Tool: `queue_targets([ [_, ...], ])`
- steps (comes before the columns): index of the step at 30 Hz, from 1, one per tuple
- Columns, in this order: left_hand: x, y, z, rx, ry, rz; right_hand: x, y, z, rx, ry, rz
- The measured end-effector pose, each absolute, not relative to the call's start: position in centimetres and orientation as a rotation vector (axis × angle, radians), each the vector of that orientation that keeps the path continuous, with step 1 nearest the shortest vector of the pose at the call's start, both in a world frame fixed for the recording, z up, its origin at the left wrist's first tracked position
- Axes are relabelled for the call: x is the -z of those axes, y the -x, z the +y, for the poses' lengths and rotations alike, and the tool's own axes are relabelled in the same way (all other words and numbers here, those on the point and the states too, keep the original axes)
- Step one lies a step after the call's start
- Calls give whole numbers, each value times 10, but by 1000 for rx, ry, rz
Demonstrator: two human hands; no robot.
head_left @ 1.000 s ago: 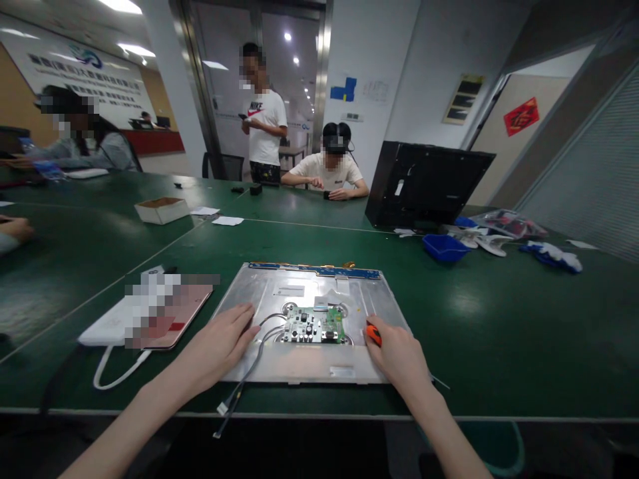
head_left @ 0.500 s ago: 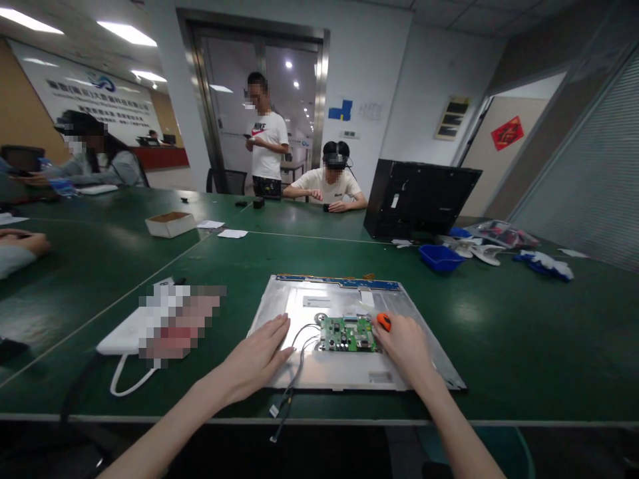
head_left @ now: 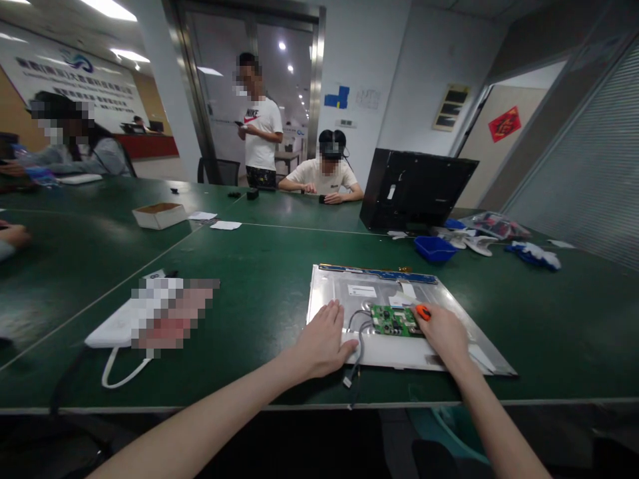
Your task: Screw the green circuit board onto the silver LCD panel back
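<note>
A silver LCD panel [head_left: 387, 352] lies back side up on the green table, a blue strip board [head_left: 377, 273] along its far edge. My left hand [head_left: 322, 339] rests flat on the panel's left side, fingers stretched out. On the panel's middle sits a green circuit board [head_left: 392, 320]. From its left side, dark cables [head_left: 360, 346] run over the panel's near edge. At the board's right end, my right hand [head_left: 446, 332] is closed around what looks like an orange-handled screwdriver [head_left: 423, 312]; only the handle's end shows, and its shaft is hidden.
A white device [head_left: 134, 313] with a cable lies to the left, partly blurred. Farther back are an open box [head_left: 160, 215], papers [head_left: 225, 225], a blue tray [head_left: 435, 248], gloves [head_left: 533, 255] and a large black monitor [head_left: 417, 189]. Other people are around the table.
The panel has shifted right along the table and turned slightly, with both my hands moving along on it. The right hand keeps its hold on the orange handle.
</note>
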State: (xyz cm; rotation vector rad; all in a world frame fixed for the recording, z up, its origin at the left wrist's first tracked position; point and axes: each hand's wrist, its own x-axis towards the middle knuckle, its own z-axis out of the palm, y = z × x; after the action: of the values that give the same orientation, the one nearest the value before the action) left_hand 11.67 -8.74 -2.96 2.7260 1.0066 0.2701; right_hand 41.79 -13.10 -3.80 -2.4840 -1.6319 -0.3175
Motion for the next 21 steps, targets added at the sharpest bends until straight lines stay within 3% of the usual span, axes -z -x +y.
queue_targets([
  [21, 46, -255, -81, -354, -2668, 862, 51, -581, -140, 304, 2485, -1670],
])
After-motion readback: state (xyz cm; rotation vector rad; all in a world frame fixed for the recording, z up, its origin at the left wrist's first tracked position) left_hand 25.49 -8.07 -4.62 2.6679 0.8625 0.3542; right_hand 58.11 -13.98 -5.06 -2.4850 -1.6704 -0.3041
